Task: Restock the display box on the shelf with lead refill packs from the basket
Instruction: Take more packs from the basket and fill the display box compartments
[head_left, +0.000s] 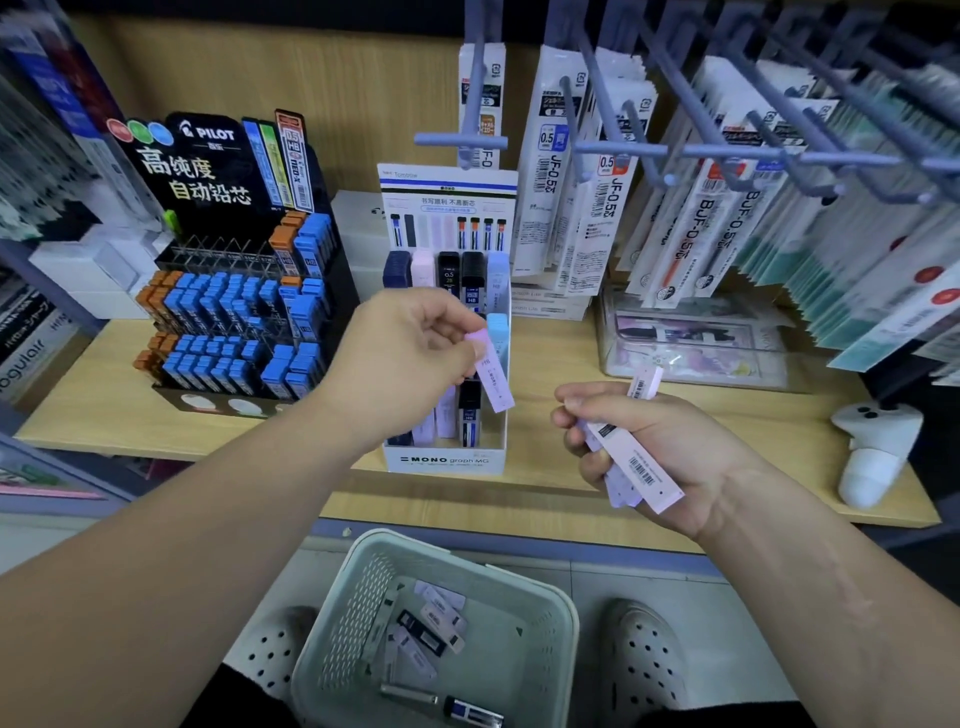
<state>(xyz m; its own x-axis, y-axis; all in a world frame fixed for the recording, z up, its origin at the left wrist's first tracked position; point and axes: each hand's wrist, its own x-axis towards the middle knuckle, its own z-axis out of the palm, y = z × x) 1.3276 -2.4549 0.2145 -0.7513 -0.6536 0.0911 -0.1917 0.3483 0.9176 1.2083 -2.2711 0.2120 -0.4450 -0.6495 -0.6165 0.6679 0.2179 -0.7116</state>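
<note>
On the wooden shelf (556, 364), at its middle, the white display box (447, 461) holds dark blue, pink, black and pale blue lead packs upright in tiered slots. Just in front of its right-hand slots the left grip (410, 353) pinches one lilac pack (492, 374) by its top end between thumb and fingertips, and the pack hangs tilted. At four o'clock from the box the right grip (654, 457) curls round a small bundle of lilac packs (636, 462), barcodes up. At six o'clock, below the shelf, the pale green basket (540, 670) holds loose lilac and black packs (441, 608). At nine o'clock a black rack (208, 171) carries blue and orange lead tubes.
</note>
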